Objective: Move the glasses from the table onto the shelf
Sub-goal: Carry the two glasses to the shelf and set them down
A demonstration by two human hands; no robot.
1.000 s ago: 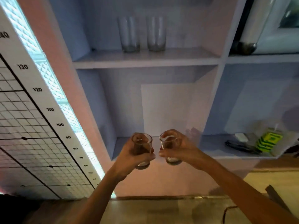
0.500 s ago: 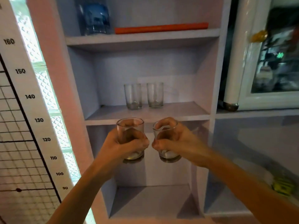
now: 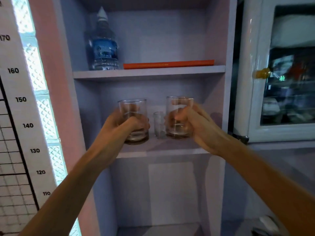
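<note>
Both hands up at the middle shelf (image 3: 163, 151). L hand (image 3: 126, 125) wrapped tight round L glass (image 3: 133, 116), low on the body, fingers over the front. R hand (image 3: 192, 123) same on R glass (image 3: 179, 114), thumb side toward me. Both glasses upright, rims clear of the grip. L glass base looks at or just over the shelf board, can't tell if it's touching. R glass base sits a bit higher, seems not down yet.

One more glass (image 3: 158, 124) already parked at the back, showing in the gap between my two. Bottle (image 3: 103, 48) and orange book (image 3: 168, 64) on the shelf above, well clear.

Handling, my read: rigid tumblers w/ thick heavy bases, smooth walls so slippery, and brittle. Mid-to-low wrap is the right hold, keeps weight under the fingers. Don't pinch at the rim.

Risk: R glass is near the back glass, glass-on-glass clink if I push in too deep. Set down flat, base first, then let go.
</note>
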